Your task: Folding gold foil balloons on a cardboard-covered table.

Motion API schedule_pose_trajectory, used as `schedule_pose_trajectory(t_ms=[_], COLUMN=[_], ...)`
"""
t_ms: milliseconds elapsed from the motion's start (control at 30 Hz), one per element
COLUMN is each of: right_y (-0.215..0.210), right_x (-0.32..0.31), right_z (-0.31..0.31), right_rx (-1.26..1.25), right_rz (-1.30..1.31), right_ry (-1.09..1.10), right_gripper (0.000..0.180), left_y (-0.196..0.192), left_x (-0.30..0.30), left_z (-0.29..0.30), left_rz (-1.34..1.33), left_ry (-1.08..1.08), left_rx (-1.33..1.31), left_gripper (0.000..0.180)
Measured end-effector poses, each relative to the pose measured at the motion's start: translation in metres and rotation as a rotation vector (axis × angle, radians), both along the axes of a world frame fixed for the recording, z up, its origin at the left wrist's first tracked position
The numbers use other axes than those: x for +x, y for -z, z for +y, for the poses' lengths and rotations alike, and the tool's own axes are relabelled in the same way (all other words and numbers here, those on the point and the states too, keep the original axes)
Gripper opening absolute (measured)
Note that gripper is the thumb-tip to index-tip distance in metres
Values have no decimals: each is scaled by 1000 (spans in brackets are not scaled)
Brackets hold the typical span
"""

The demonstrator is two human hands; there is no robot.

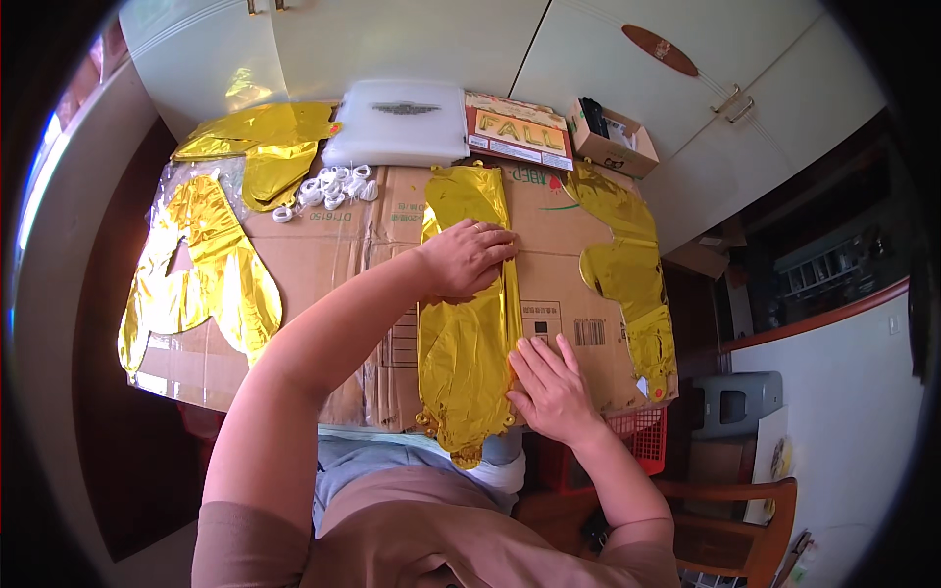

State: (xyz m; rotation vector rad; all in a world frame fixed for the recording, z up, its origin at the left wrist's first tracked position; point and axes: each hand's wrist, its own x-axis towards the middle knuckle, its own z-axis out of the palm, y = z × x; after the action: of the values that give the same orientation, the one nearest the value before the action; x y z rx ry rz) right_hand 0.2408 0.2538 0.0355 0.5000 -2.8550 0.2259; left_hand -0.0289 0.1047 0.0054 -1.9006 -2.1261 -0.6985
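A gold foil balloon (466, 343), flat and uninflated, lies lengthwise down the middle of the cardboard. A folded strip runs along its right edge, and its near end hangs over the cardboard's front edge. My left hand (469, 258) rests across its upper part, palm down, fingertips at the folded right edge. Lower down, my right hand (554, 390) presses along that same edge with its fingers stretched out and thumb apart. The balloon's underside is hidden.
More flat gold balloons lie around: an A-shaped one (201, 284) at left, another (260, 142) at far left, one (627, 265) at right. Along the back are white ribbon rolls (336, 186), a frosted plastic stack (392, 127), a printed package (520, 132) and a small box (627, 147).
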Motion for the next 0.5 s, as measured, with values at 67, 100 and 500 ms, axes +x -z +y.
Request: schedule_pose_trajectory(t_ms=[67,100,500], right_y=[-5,-7,23], right_x=[3,4,-66], right_z=[0,1,-52], right_rx=[-23,-32,-147], right_rz=[-11,-17,-82], right_ry=[-9,-10,238], right_gripper=[52,51,75], left_y=[0,-1,-7], left_x=[0,0,-8], left_z=[-1,-1,-1], left_rz=[-24,-30,-102], left_ry=[1,3,24], left_rx=[-7,-17,-58], left_gripper=[46,48,53])
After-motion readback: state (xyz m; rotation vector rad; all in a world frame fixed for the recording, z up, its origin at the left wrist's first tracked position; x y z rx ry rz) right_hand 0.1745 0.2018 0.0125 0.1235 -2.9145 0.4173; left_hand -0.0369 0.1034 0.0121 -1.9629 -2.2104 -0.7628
